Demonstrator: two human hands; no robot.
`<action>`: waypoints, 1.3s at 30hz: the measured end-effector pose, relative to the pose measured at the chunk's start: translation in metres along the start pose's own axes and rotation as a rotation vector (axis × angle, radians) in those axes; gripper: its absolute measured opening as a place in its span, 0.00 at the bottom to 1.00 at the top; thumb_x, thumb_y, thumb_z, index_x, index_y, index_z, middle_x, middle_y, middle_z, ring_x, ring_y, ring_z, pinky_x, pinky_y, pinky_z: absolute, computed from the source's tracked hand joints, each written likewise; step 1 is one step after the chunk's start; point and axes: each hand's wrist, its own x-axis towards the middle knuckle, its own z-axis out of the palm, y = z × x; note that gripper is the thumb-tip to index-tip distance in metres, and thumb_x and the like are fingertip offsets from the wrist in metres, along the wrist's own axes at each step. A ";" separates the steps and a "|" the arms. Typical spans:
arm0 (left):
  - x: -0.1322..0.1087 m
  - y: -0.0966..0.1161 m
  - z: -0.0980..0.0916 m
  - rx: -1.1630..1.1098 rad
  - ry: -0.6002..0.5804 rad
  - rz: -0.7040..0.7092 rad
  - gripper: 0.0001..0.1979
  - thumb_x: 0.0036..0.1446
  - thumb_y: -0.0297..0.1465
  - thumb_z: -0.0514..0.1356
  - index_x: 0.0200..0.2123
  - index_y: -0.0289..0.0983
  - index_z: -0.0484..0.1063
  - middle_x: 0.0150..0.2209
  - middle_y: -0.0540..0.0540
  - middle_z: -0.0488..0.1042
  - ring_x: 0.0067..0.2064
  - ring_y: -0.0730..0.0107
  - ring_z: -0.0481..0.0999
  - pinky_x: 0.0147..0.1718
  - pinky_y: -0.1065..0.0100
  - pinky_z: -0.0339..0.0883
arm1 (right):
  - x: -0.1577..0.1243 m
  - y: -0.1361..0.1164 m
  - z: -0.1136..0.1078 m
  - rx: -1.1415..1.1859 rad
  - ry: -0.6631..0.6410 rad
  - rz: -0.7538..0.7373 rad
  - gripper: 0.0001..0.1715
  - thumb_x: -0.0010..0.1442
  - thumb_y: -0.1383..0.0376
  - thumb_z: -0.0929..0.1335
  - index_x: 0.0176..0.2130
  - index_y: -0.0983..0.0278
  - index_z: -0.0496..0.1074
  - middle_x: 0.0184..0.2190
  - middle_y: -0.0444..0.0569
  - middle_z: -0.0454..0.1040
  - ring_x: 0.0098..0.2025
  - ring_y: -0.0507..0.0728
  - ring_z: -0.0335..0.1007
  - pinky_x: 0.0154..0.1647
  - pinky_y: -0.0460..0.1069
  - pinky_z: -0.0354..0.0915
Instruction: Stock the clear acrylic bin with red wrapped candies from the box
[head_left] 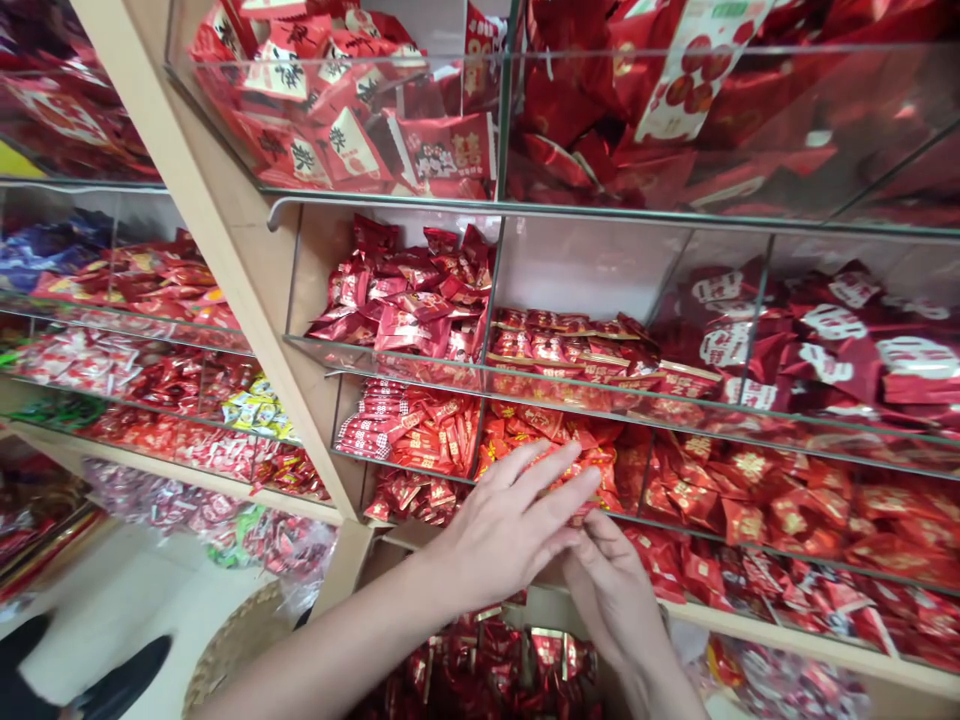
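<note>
My left hand (510, 525) reaches in over the lower shelf with its fingers stretched toward the red packets (540, 425). Just to its right is my right hand (611, 585), its thumb and fingers drawn together close to the left thumb. Something small and red shows between the two hands, too hidden to name. Below both hands lie many dark red wrapped sweets (495, 665) in a box. Above them, a clear-fronted compartment holds flat red and gold packets (577, 350).
Tiered shelves with clear front panels (645, 400) span the view. A slanted wooden post (225, 270) divides them at the left. A woven basket (236, 640) and dark shoes (124, 680) are at the lower left. Bagged sweets (787, 680) hang low at the right.
</note>
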 end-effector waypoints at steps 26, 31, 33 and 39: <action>-0.003 -0.003 0.003 0.325 -0.145 -0.029 0.29 0.54 0.41 0.52 0.58 0.49 0.47 0.64 0.39 0.36 0.63 0.44 0.29 0.54 0.42 0.44 | -0.004 0.015 -0.011 0.314 -0.002 0.193 0.08 0.47 0.65 0.71 0.32 0.57 0.70 0.27 0.37 0.74 0.30 0.47 0.68 0.36 0.47 0.65; -0.002 -0.001 0.003 0.334 -0.194 0.001 0.28 0.55 0.37 0.52 0.58 0.45 0.48 0.64 0.43 0.41 0.63 0.48 0.31 0.56 0.44 0.40 | -0.001 0.015 -0.006 0.202 0.067 0.135 0.09 0.48 0.65 0.71 0.34 0.59 0.71 0.33 0.40 0.74 0.35 0.47 0.67 0.36 0.45 0.64; -0.002 -0.001 0.003 0.267 -0.196 -0.020 0.29 0.55 0.38 0.52 0.59 0.45 0.47 0.64 0.43 0.38 0.63 0.48 0.30 0.56 0.44 0.40 | 0.002 0.016 -0.006 0.187 0.104 0.110 0.07 0.49 0.65 0.70 0.33 0.61 0.71 0.31 0.40 0.74 0.33 0.46 0.67 0.35 0.44 0.64; -0.009 -0.008 0.013 -0.368 -0.104 -0.433 0.28 0.56 0.40 0.50 0.57 0.35 0.51 0.56 0.36 0.61 0.56 0.58 0.61 0.52 0.57 0.58 | 0.006 0.010 -0.003 0.183 0.089 0.011 0.05 0.49 0.67 0.71 0.31 0.61 0.71 0.31 0.38 0.75 0.37 0.47 0.67 0.41 0.44 0.62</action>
